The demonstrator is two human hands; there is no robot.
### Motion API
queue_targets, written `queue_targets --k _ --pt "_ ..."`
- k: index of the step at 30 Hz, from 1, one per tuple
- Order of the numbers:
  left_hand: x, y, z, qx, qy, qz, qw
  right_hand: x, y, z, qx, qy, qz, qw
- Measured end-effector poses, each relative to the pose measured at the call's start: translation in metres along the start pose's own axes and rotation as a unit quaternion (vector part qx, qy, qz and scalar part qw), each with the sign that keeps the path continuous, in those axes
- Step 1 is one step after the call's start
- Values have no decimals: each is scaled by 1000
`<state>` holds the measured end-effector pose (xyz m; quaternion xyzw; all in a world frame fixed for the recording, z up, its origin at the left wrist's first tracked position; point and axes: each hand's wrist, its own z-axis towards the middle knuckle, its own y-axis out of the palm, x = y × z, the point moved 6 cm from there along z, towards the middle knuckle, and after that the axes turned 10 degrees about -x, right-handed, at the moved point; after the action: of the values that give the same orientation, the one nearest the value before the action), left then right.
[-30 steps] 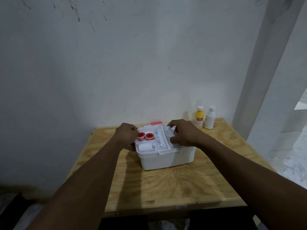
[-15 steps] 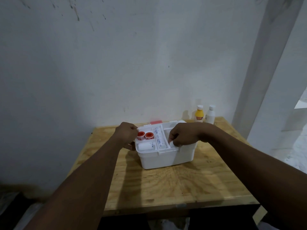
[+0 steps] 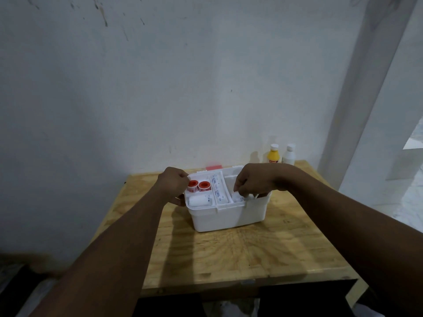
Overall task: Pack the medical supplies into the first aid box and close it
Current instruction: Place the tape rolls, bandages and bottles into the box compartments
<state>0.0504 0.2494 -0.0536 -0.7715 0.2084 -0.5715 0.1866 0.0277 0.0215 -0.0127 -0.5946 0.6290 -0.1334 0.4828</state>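
Observation:
The white first aid box (image 3: 229, 217) stands open in the middle of the wooden table (image 3: 240, 255). Its top tray holds two red tape rolls (image 3: 198, 186), a white bandage roll (image 3: 199, 200) and long wrapped bandages (image 3: 218, 189). My left hand (image 3: 172, 185) grips the tray's left edge. Over the tray's right compartment, my right hand (image 3: 254, 179) has its fingers curled down and pinches a white packet (image 3: 240, 198). The rest of that compartment is hidden by the hand.
A yellow bottle (image 3: 273, 154) and a white bottle (image 3: 288, 154) stand at the table's back right corner by the wall. A red piece (image 3: 214, 167) shows just behind the box. A white pillar rises at the right.
My right hand has come forward from the tray's back right part to its front right compartment and turned its fingers down onto the white packet. My left hand has stayed on the left edge.

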Motion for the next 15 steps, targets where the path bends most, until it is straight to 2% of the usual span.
queue_targets --k 6,15 --pt "-1 0 -1 1 -2 -4 1000 -2 1 -3 14 -15 -59 998" --pt "0 0 0 4 7 -4 1000 4 -3 -6 17 -30 25 999"
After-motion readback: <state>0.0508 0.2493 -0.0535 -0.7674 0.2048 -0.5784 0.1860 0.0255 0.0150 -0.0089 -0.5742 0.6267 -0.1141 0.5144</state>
